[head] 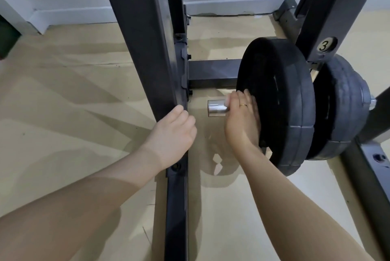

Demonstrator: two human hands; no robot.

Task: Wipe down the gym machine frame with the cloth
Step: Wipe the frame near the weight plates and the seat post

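The dark steel gym machine frame rises from the floor, with a low base rail running toward me. My left hand grips the lower part of the left upright, fingers curled round its edge. My right hand lies flat against the face of a black weight plate, fingers straight, beside a chrome peg that sticks out of the plate's centre. No cloth is in view in either hand or on the floor.
A second, greyer plate sits behind the first on the right upright, which carries a round "3" label. A cross bar joins the uprights. Beige floor surrounds the frame, with a white wall and skirting behind.
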